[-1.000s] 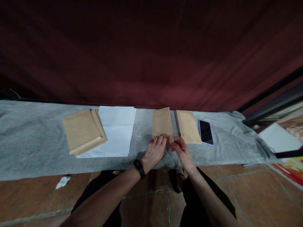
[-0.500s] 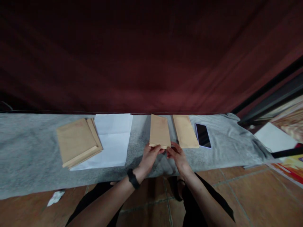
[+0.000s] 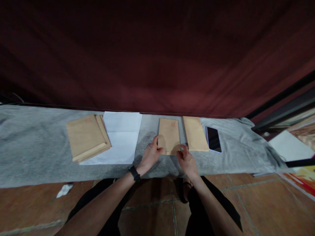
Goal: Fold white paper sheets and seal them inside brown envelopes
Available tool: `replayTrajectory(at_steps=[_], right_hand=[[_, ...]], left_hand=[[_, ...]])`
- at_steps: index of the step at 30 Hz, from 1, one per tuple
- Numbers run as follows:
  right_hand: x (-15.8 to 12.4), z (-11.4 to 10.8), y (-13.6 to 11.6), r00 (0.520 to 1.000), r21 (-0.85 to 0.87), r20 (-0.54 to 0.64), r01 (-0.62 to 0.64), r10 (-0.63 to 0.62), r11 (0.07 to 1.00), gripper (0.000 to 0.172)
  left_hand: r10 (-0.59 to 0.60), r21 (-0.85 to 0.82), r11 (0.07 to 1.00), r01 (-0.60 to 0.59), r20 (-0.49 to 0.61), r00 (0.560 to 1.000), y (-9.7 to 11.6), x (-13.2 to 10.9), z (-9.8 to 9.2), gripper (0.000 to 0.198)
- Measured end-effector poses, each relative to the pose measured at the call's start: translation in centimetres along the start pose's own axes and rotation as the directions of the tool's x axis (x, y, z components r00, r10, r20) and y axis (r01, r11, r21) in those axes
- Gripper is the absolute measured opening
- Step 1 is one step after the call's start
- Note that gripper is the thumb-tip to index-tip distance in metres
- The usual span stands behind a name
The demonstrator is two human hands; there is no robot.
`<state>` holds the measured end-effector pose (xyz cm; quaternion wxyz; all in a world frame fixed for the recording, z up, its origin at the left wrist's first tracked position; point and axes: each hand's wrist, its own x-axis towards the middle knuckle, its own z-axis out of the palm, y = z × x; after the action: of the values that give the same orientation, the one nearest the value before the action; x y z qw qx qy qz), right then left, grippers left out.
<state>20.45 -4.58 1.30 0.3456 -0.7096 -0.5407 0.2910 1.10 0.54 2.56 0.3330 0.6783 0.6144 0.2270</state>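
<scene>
A brown paper envelope point(image 3: 169, 134) lies on the grey cloth in front of me, its folded flap strip along the near edge. At its left edge is my left hand point(image 3: 149, 155), thumb on the near corner and index finger farther up the side. My right hand point(image 3: 187, 160) grips the near right corner, with its fingers curled. Between them the two hands hold the envelope by its sides. Just right of it lies another brown envelope point(image 3: 196, 134), apart from the held one. A dark band sits on my left wrist.
Several stacked brown envelopes point(image 3: 86, 136) overlap a creased white paper sheet point(image 3: 123, 137) on the left. A phone point(image 3: 214, 140) in a pale purple case lies at the right. Grey cloth point(image 3: 31, 147) covers the narrow surface, backed by a dark red curtain point(image 3: 157, 65). Crumpled white paper point(image 3: 64, 190) is on the tiled floor.
The envelope's near edge, pinched from below before, now lies flat on the cloth. My hands have moved apart from that edge to the left and right sides.
</scene>
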Motion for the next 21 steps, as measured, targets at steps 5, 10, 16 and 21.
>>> replayTrajectory(at_steps=[5, 10, 16, 21], right_hand=[[-1.2, -0.4, -1.0, 0.982, -0.464, 0.044, 0.181, -0.181, 0.867, 0.03], [-2.0, 1.0, -1.2, 0.857, -0.276, 0.177, 0.515, -0.484, 0.812, 0.031], [-3.2, 1.9, -0.3, 0.8, -0.35, 0.273, 0.6, -0.535, 0.719, 0.042], [-3.4, 1.6, 0.3, 0.798, -0.403, 0.292, 0.603, -0.528, 0.688, 0.042]], left_hand=[[-0.004, 0.271, 0.963, -0.002, 0.022, 1.0, 1.1, -0.5, -0.3, 0.056], [0.009, 0.402, 0.915, -0.027, 0.047, 0.999, 1.5, -0.9, -0.2, 0.054], [0.168, 0.56, 0.815, -0.151, 0.02, 0.986, 1.5, -2.1, 0.0, 0.044], [0.465, 0.608, 0.635, -0.476, 0.191, 0.864, 1.8, -3.5, 0.1, 0.042]])
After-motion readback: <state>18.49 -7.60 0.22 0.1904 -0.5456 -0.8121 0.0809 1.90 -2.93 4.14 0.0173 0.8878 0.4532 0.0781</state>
